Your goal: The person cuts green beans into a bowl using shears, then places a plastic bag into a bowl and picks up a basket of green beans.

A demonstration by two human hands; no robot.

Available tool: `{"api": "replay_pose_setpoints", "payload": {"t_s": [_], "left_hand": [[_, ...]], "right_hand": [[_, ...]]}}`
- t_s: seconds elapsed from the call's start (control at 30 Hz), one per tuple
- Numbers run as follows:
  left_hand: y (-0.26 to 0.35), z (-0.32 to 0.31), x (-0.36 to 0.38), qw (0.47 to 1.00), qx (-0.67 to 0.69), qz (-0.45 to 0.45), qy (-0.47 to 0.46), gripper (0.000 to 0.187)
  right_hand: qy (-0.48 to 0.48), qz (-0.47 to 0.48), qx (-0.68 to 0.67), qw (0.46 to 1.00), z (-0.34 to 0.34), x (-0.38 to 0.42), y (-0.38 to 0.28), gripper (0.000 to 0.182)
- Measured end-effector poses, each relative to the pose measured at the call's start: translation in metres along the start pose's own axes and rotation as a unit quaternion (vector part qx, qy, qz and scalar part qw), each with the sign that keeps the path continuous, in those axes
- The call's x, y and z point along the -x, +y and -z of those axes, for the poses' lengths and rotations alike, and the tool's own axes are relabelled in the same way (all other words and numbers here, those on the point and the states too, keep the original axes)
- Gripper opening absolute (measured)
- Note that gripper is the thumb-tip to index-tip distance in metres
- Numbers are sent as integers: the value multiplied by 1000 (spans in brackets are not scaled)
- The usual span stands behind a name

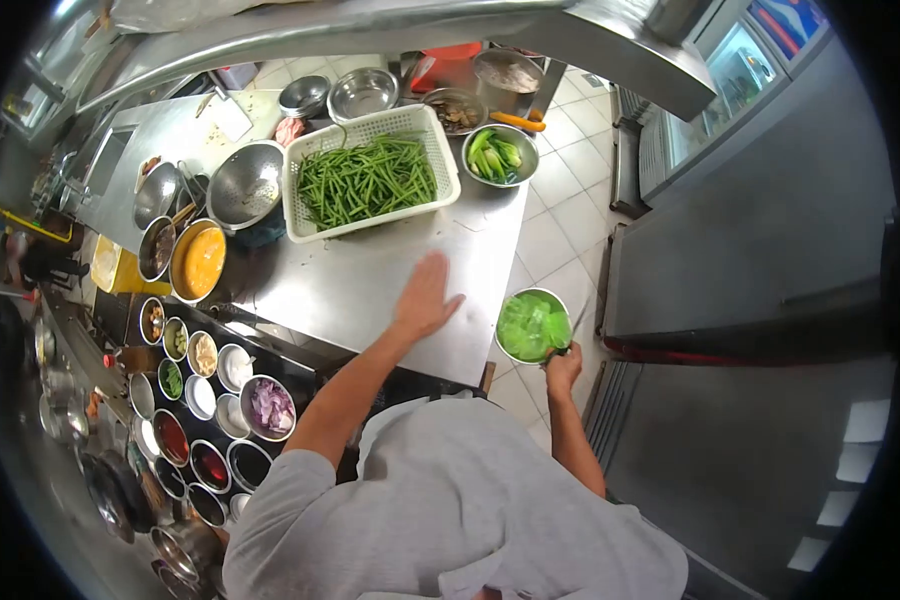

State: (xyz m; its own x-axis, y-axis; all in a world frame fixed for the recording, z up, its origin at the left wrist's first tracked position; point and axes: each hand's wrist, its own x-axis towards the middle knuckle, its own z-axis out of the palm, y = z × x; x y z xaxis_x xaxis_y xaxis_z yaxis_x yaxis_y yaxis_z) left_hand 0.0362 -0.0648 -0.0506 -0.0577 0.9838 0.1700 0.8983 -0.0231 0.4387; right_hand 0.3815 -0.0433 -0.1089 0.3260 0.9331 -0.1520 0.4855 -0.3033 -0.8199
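Observation:
My left hand point(428, 300) is flat with its fingers stretched out, over the bare steel top of the worktable point(320, 295). It holds nothing. Out past the table's right edge, my right hand point(564, 368) is closed at the rim of a metal bowl point(503, 344). Light green leafy vegetables point(532, 324) fill this bowl. A dark handle point(562, 352) shows at the same fingers, with a thin blade-like shape above it. Ahead of my left hand stands a white plastic basket point(305, 232) heaped with green beans point(368, 178).
A bowl of green vegetables point(494, 157) stands at the table's right corner. A steel colander point(246, 186) and a pot of orange liquid point(203, 264) are to the left. Several seasoning containers, among them chopped onion point(270, 406), line the left side. Steel cabinets point(740, 220) stand right.

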Motion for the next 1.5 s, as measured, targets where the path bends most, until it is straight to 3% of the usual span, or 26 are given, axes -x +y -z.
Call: {"api": "replay_pose_setpoints", "payload": {"t_s": [0.1,0.17,0.27,0.33,0.37,0.47,0.5,0.57,0.63,0.67,0.8,0.9,0.97,1.07,1.1,1.2,1.27,1.43,1.5], "left_hand": [[59,-46,-16,993,42,-84,-65,84],[109,-47,-17,964,195,-119,-139,83],[144,-44,-25,959,142,-154,-192,81],[143,-14,-24,959,187,-175,-125,79],[128,-10,-27,971,161,-132,-116,78],[44,-10,-4,983,28,10,179,75],[10,-8,1,973,9,80,218,67],[-63,-1,8,968,-28,150,201,56],[-80,49,1,947,-30,138,290,49],[-102,55,0,946,-31,138,291,49],[-142,64,-2,969,-35,108,219,57],[-153,58,7,968,-5,149,200,63],[-144,59,16,942,-126,260,173,73],[-145,51,16,938,-94,310,125,81],[-138,52,14,937,-140,307,86,80],[-129,56,6,961,-111,246,56,80],[-128,54,2,969,-123,212,33,80],[-127,30,-6,977,-149,151,16,80],[-116,21,-10,988,-137,75,10,80]], "right_hand": [[12,16,53,998,-15,-7,20,42],[3,-16,59,998,-9,3,4,40],[-20,-66,49,996,-12,10,-1,38],[-28,-83,36,996,-9,11,8,39],[-31,-92,57,994,-9,11,12,39],[-21,-80,42,996,-9,16,15,40],[-26,-93,22,995,-3,21,6,40],[-22,-83,16,996,-1,23,8,38],[-26,-89,-6,996,-4,22,10,38],[-30,-97,-25,995,-5,22,10,38],[-13,-70,-6,997,-9,20,12,37],[-18,-91,-15,996,-8,22,7,38],[-21,-105,-22,994,-8,21,7,36],[-16,-100,-16,995,-9,23,6,36],[-11,-101,-17,995,-9,22,9,36],[-18,-71,-24,997,-13,15,29,41],[-5,-12,-24,1000,-19,7,57,43],[-14,-31,-11,999,-10,13,41,44],[-18,-35,3,999,-4,17,25,44]]}}
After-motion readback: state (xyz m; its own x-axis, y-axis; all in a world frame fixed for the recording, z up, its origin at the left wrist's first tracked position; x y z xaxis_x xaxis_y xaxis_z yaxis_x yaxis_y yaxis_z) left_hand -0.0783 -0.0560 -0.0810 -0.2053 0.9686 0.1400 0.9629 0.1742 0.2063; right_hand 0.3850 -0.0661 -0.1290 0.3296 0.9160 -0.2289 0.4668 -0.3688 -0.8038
